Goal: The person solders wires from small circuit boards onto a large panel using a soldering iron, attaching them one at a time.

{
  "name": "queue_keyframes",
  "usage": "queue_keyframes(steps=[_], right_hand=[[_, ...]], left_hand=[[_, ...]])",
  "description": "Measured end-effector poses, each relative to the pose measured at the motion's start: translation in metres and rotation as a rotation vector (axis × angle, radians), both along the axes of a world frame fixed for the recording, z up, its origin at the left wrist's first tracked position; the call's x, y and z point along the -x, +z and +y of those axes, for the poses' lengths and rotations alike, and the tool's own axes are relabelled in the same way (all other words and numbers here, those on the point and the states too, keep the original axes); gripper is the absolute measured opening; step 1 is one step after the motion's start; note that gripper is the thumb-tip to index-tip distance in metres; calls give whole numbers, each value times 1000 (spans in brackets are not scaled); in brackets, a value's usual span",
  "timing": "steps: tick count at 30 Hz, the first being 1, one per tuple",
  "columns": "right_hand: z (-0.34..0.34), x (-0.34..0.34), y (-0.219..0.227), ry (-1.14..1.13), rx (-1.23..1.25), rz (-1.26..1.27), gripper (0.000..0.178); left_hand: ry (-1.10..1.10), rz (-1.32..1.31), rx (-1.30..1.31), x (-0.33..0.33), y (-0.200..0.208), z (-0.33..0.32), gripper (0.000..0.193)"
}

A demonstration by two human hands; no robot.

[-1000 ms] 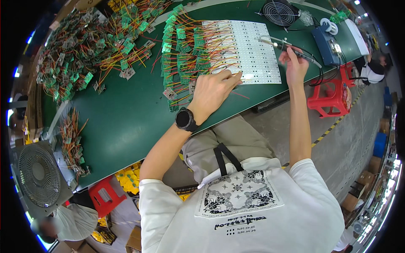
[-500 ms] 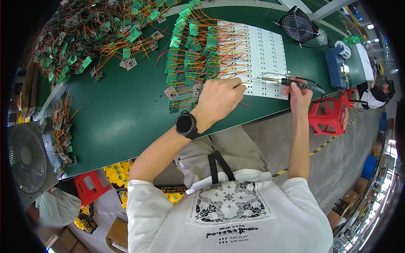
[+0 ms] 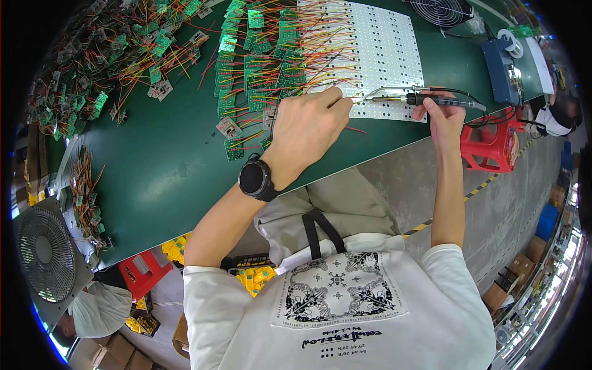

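Note:
My right hand (image 3: 445, 123) grips a soldering iron (image 3: 435, 100) with a black handle, its thin tip pointing left. The tip comes close to the fingertips of my left hand (image 3: 308, 126). That hand is pinched closed over the near edge of a white panel (image 3: 391, 58) dotted with small squares in rows. What its fingertips hold is hidden by the hand. Red and yellow wires (image 3: 330, 58) run across the panel's left part from rows of small green circuit boards (image 3: 254, 80). One red wire sticks out below my left fingers.
A tangled heap of wired boards (image 3: 92, 68) covers the far left of the green table (image 3: 166, 179). A smaller bundle (image 3: 86, 197) lies at the left edge, near a grey fan (image 3: 46, 253). A black fan (image 3: 441, 9), a blue box (image 3: 501, 71) and a solder spool (image 3: 510, 44) stand right. Red stools flank the table.
The iron's tip has moved left, nearer to my left fingertips. My left hand stays pinched near the panel's edge. The whole view has shifted slightly.

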State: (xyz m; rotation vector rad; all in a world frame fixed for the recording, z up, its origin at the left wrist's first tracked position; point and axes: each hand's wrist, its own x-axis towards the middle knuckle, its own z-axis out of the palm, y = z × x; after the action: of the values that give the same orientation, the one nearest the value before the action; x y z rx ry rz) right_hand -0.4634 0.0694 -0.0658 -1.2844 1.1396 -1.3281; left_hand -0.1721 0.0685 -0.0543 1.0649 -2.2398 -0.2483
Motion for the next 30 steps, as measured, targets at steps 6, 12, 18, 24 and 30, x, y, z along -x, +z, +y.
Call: queue_keyframes(steps=[6, 12, 18, 24, 30], right_hand=[[0, 0, -1, 14, -1, 8, 19], [0, 0, 0, 21, 15, -2, 19], [0, -1, 1, 27, 6, 21, 19], [1, -3, 3, 15, -1, 30, 20], [2, -3, 2, 18, 4, 37, 20]], left_hand=[[-8, 4, 15, 1, -2, -1, 8], [8, -4, 5, 1, -3, -1, 8], [-2, -5, 2, 1, -1, 0, 8], [-11, 8, 4, 0, -1, 0, 8], [-6, -5, 8, 1, -2, 0, 8]])
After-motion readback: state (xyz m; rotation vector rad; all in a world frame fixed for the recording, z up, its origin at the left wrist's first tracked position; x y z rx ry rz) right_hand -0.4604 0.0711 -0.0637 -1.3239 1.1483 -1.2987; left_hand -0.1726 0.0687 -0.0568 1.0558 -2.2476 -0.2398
